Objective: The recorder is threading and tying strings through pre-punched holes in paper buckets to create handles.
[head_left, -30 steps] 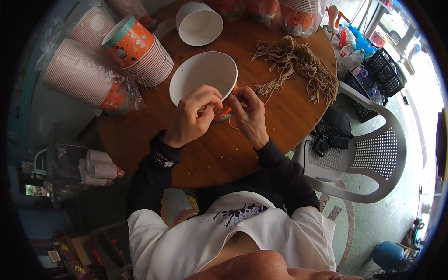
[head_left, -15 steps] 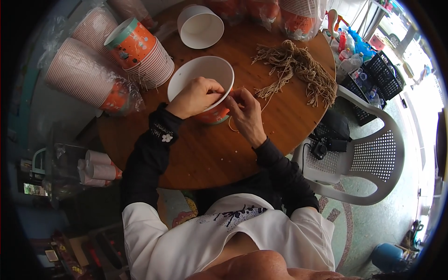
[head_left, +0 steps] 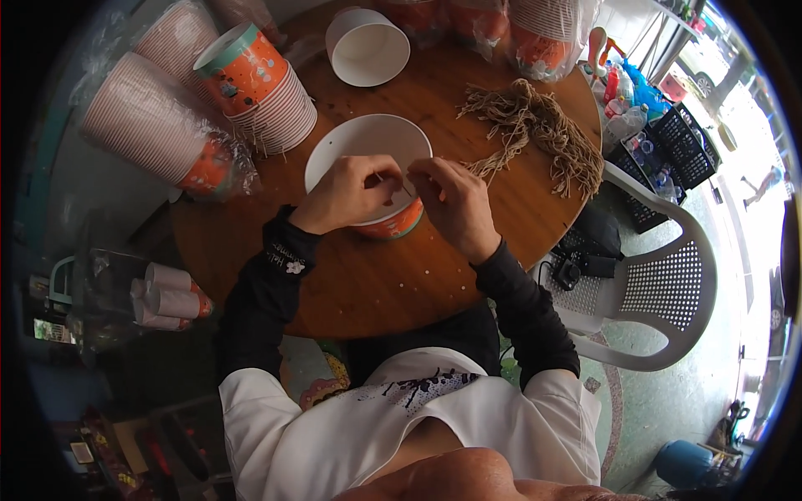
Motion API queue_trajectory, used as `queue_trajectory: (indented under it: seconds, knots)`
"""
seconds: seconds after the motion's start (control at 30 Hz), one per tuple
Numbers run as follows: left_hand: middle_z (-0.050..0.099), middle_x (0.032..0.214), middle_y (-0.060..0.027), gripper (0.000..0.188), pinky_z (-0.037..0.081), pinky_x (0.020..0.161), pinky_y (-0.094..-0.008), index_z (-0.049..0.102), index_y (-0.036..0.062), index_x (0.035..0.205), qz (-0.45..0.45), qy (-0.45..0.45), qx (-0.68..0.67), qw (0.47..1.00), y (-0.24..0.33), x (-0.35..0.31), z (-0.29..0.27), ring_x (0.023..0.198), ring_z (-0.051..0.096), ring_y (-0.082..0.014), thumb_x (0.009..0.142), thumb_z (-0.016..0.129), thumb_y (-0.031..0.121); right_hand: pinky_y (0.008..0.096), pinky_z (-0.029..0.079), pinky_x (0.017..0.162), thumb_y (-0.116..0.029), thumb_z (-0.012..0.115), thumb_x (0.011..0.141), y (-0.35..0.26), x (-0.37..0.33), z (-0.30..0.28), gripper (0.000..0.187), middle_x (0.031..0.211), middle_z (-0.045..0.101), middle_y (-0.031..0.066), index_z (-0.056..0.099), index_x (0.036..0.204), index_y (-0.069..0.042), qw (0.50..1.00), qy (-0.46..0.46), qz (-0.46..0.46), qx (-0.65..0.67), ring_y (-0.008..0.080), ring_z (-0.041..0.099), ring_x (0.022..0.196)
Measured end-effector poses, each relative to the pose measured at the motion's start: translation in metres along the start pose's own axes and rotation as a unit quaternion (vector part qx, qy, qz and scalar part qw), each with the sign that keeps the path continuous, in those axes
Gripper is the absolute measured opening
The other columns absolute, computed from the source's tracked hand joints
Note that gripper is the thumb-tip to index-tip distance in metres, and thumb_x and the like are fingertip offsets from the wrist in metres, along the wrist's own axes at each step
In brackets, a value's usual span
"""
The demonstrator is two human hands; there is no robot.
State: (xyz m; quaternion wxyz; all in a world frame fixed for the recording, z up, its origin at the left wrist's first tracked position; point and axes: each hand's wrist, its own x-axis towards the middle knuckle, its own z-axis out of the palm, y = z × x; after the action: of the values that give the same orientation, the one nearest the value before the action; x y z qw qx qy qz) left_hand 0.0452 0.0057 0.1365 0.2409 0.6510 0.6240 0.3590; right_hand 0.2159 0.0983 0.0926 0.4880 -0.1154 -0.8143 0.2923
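Note:
A white-lined paper bucket (head_left: pixel 330 154) with an orange and teal outside stands on the round wooden table in front of me. My left hand (head_left: pixel 352 194) is over its near rim, with thumb and fingers closed in a pinch. Just right of it, my right hand (head_left: pixel 457 200) pinches too, its fingertips almost meeting the left ones. A short bit of thin string (head_left: pixel 408 190) shows between the fingertips; most of it is hidden by my hands. Beyond the right hand, a bundle of tan strings (head_left: pixel 535 125) lies on the table.
A second white bucket (head_left: pixel 368 52) sits farther back. Nested orange buckets (head_left: pixel 259 92) and plastic-wrapped stacks (head_left: pixel 138 121) are at the left; another wrapped stack (head_left: pixel 543 42) stands at the far right. A grey chair (head_left: pixel 660 275) holding a camera (head_left: pixel 568 274) is beside the table (head_left: pixel 368 292).
My right hand has turned and shifted slightly right, its fingertips now over the rim. My left hand's fingers have curled. The string loop seen below the right hand is no longer visible.

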Motion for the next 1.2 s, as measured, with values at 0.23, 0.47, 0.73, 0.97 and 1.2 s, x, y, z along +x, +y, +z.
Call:
queue_trajectory:
  seconds: [0.23, 0.47, 0.73, 0.97, 1.2]
  knots:
    - [0.065, 0.087, -0.0103, 0.008, 0.051, 0.068, -0.0286, 0.063, 0.0013, 0.094, 0.127, 0.143, 0.109, 0.975, 0.009, -0.02, -0.003, 0.079, 0.065, -0.0181, 0.086, 0.061, 0.0, 0.0344, 0.053, 0.064, -0.008, 0.067, 0.083, -0.029, 0.0, 0.007, 0.013, 0.08, 0.067, 0.014, 0.065, 0.094, -0.004, 0.981, -0.086, 0.151, 0.088, 0.0287, 0.067, 0.07]
    - [0.068, 0.1, -0.0111, 0.03, 0.053, 0.078, -0.0295, 0.058, 0.0004, 0.117, 0.059, 0.234, -0.002, 0.97, 0.01, -0.05, 0.011, 0.09, 0.067, -0.0184, 0.087, 0.062, -0.002, 0.0297, 0.051, 0.062, -0.005, 0.066, 0.084, -0.029, -0.005, 0.03, 0.012, 0.08, 0.066, 0.0121, 0.065, 0.096, -0.002, 0.966, -0.045, 0.174, 0.186, 0.021, 0.064, 0.066]
    - [0.07, 0.1, -0.0101, 0.03, 0.054, 0.081, -0.0296, 0.058, -0.0004, 0.112, -0.016, 0.136, -0.09, 0.986, 0.001, -0.047, 0.003, 0.093, 0.068, -0.0182, 0.083, 0.067, -0.002, 0.0249, 0.049, 0.057, 0.001, 0.064, 0.084, -0.034, -0.005, 0.042, 0.013, 0.085, 0.062, 0.0063, 0.064, 0.097, 0.0, 0.964, -0.025, 0.188, 0.188, 0.0123, 0.06, 0.063]
    - [0.071, 0.088, -0.0101, 0.025, 0.053, 0.076, -0.0278, 0.06, -0.0004, 0.106, -0.006, 0.121, -0.078, 0.989, -0.001, -0.036, 0.007, 0.084, 0.069, -0.0158, 0.083, 0.069, 0.002, 0.0222, 0.048, 0.055, -0.004, 0.064, 0.09, -0.036, -0.003, 0.031, 0.009, 0.082, 0.065, 0.0021, 0.063, 0.098, 0.0, 0.899, -0.043, 0.321, 0.295, 0.006, 0.058, 0.063]
    - [0.07, 0.093, -0.004, 0.018, 0.051, 0.08, -0.0243, 0.064, -0.0001, 0.106, -0.037, 0.076, -0.071, 0.994, 0.005, -0.037, -0.001, 0.085, 0.065, -0.0094, 0.09, 0.064, 0.007, 0.0225, 0.051, 0.06, -0.002, 0.062, 0.09, -0.027, -0.013, 0.011, 0.013, 0.086, 0.068, 0.0039, 0.063, 0.103, 0.0, 0.927, -0.045, 0.245, 0.279, 0.009, 0.065, 0.073]
